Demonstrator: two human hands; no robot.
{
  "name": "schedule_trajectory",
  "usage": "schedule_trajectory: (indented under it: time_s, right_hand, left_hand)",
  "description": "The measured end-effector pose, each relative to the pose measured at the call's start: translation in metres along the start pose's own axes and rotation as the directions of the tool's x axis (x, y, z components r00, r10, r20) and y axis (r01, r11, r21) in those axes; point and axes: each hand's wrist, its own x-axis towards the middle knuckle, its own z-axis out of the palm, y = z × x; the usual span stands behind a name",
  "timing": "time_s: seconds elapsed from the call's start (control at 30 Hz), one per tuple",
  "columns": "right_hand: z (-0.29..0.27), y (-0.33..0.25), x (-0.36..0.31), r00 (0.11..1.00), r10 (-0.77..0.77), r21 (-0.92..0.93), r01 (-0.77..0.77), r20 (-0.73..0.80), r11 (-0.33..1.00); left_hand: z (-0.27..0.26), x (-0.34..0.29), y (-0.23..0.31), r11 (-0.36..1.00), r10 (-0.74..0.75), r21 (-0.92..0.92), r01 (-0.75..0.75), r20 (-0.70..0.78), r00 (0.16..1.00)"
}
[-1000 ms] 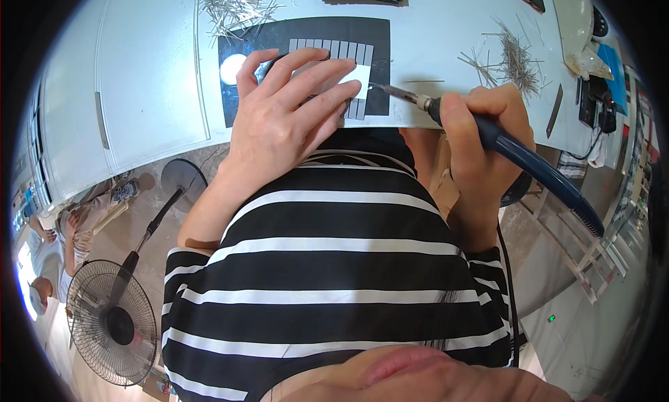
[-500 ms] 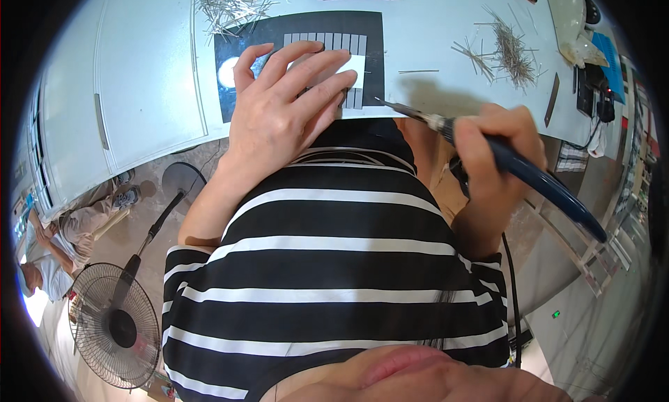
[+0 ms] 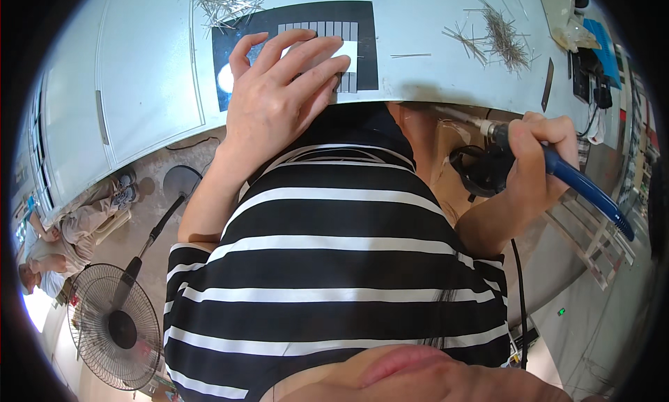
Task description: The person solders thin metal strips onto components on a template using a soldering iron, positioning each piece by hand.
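Observation:
My left hand (image 3: 275,99) lies over a row of narrow grey strips (image 3: 341,29) on a dark rectangular mat (image 3: 366,46). Its fingers are stretched and apart, with fingertips by a white block (image 3: 352,63) lying across the strips; the thumb is mostly hidden. Closed around the blue handle of a soldering iron (image 3: 584,187), my right hand (image 3: 540,154) is off the table's front edge, to the right of the mat. The iron's tip points left, away from the strips, and is blurred. Right of the mat lie thin metal wires (image 3: 411,55).
Piles of thin wire sit at the table's (image 3: 150,67) back left (image 3: 226,6) and right (image 3: 507,41). A flat dark strip (image 3: 548,85) lies near the right edge. On the floor at left stands a fan (image 3: 118,327); beyond it a person (image 3: 63,245) sits.
My right hand has drawn the soldering iron right and toward me, off the mat's edge. My left hand stays over the strips. The table sits slightly higher in view.

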Motion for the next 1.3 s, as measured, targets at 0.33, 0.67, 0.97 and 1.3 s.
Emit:
schedule_trajectory:
  time_s: [0.33, 0.67, 0.97, 1.3]
  right_hand:
    - [0.024, 0.065, 0.004, 0.961, -0.233, 0.037, 0.242, -0.151, 0.970]
    - [0.055, 0.098, 0.021, 0.892, -0.361, -0.458, 0.449, 0.270, 0.767]
    - [0.080, 0.083, 0.016, 0.904, -0.352, -0.494, 0.427, 0.243, 0.757]
    - [0.070, 0.081, 0.003, 0.963, -0.261, -0.025, 0.260, -0.060, 0.965]
  left_hand:
    - [0.003, 0.009, 0.006, 1.000, 0.023, 0.008, -0.022, -0.015, 1.000]
    - [0.001, 0.006, 0.005, 1.000, -0.016, 0.002, 0.016, 0.034, 0.999]
    - [-0.001, 0.002, 0.005, 0.998, -0.055, -0.022, 0.055, 0.013, 0.998]
    - [-0.005, 0.004, 0.006, 0.996, -0.075, -0.047, 0.078, 0.069, 0.995]
